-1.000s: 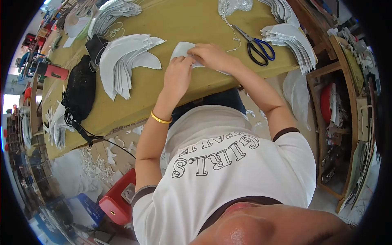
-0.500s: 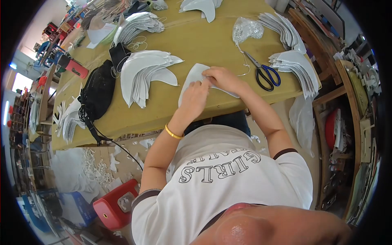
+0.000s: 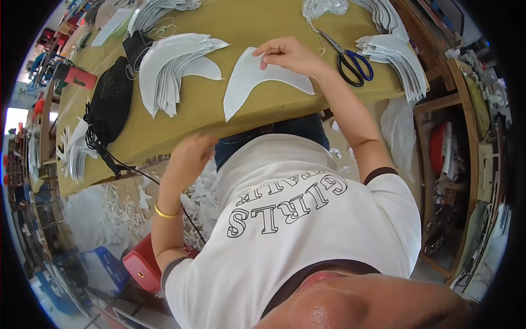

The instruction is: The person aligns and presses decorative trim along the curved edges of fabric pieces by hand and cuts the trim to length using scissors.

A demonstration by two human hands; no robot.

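The white piece (image 3: 246,82) lies flat on the tabletop (image 3: 244,27) to the left of the scissors (image 3: 341,51), one of its arms running toward their handles and the other slanting away from them to the near edge. Its long axis, taken from tip to tip, therefore goes somewhat aslant along that edge, with the hollow of the curve facing the person. Measured from the scissors, the right hand (image 3: 289,56) is just to their left, over the upper part of the piece; this is the nearer hand, and the piece spreads below its fingers (image 3: 270,45) and out to either side. Those fingers are bent and loosely curled, not clenched, with the tips at the top corner; whether they pinch the edge or anything thin, I cannot tell. The left hand (image 3: 189,156) is well apart from the scissors, farther left and nearer the body, just off the tabletop's edge; it is blurred, so I cannot tell whether it holds anything. The piece looks thin, smooth and plain white, a boomerang shape with a broad bend and tapering tips. Well to the left of the scissors fans a stack of similar white pieces (image 3: 159,68); to their right, near the handles, sits another layered white stack (image 3: 392,52)
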